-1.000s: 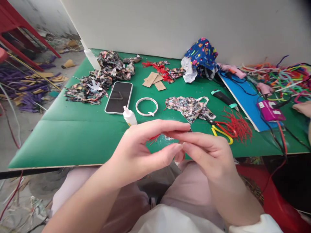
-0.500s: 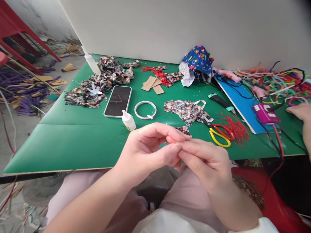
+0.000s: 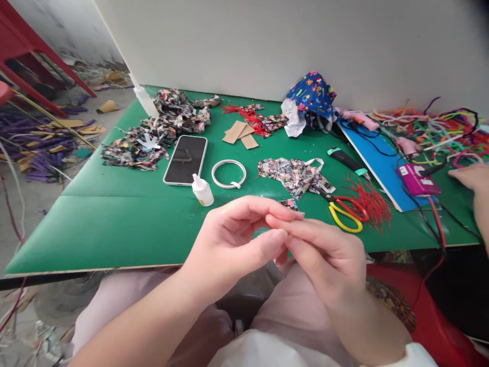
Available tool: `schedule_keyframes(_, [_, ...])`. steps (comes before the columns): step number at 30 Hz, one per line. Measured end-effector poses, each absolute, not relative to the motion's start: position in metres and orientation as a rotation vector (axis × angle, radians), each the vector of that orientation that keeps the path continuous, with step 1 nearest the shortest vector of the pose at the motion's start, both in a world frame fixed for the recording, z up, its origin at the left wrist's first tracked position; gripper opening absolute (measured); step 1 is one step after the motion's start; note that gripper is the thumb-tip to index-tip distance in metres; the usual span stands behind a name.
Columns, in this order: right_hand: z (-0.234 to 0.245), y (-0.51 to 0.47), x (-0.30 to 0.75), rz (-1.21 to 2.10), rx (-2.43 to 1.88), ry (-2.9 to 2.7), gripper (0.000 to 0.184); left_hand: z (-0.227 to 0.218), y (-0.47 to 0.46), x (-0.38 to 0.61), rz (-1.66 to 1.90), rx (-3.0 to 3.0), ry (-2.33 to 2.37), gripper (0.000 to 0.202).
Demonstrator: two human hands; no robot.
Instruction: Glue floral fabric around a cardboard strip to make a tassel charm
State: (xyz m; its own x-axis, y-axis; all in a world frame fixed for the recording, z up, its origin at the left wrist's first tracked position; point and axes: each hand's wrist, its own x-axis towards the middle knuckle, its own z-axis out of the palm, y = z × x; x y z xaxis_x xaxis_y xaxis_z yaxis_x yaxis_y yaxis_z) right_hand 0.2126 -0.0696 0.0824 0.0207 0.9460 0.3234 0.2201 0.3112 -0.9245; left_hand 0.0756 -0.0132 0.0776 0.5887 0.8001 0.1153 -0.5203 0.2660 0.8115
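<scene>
My left hand (image 3: pixel 240 237) and my right hand (image 3: pixel 324 250) meet at the fingertips above the table's front edge. Thumbs and fingers are pinched together; whatever is between them is hidden or too small to make out. Just behind them a scrap of flowered fabric (image 3: pixel 291 204) partly shows. Scissors (image 3: pixel 346 213) with yellow and red handles lie beyond my right hand, beside a bundle of red strings (image 3: pixel 371 201). Crumpled patterned fabric (image 3: pixel 286 173) is behind the scissors. A small white bottle (image 3: pixel 202 190) stands beyond my left hand, near a roll of white tape (image 3: pixel 214 179).
A phone (image 3: pixel 185 159), heaped fabric scraps (image 3: pixel 133 148), cardboard pieces (image 3: pixel 240 132) and a blue patterned cloth (image 3: pixel 311 97) lie on the green table (image 3: pixel 114 224). At right are a cutter (image 3: pixel 347 160), a blue board (image 3: pixel 385 168), cables, a purple box (image 3: pixel 418 179) and another person's hand (image 3: pixel 471 178).
My right index finger has slid left over the left thumb and fingers, and both hands have shifted slightly. The things on the table stay where they were.
</scene>
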Motion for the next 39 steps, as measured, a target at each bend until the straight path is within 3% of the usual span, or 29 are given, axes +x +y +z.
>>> schedule_keyframes(12, [0.092, -0.07, 0.214, 0.905, -1.21, -1.426, 0.032, 0.089, -0.017, 0.067, 1.052, 1.376, 0.627, 0.024])
schedule_keyframes(19, [0.095, -0.071, 0.212, 0.939, -1.209, -1.391, 0.025, 0.087, -0.016, 0.067, 0.977, 1.312, 0.597, 0.014])
schedule_keyframes(30, [0.102, -0.068, 0.226, 0.638, -1.478, -1.705, 0.017, 0.096, -0.013, 0.059, 1.147, 2.195, 0.83, 0.018])
schedule_keyframes(39, [0.1, -0.069, 0.224, 0.537, -1.522, -1.844, 0.016, 0.092, -0.014, 0.058, 1.077, 2.467, 0.837, 0.015])
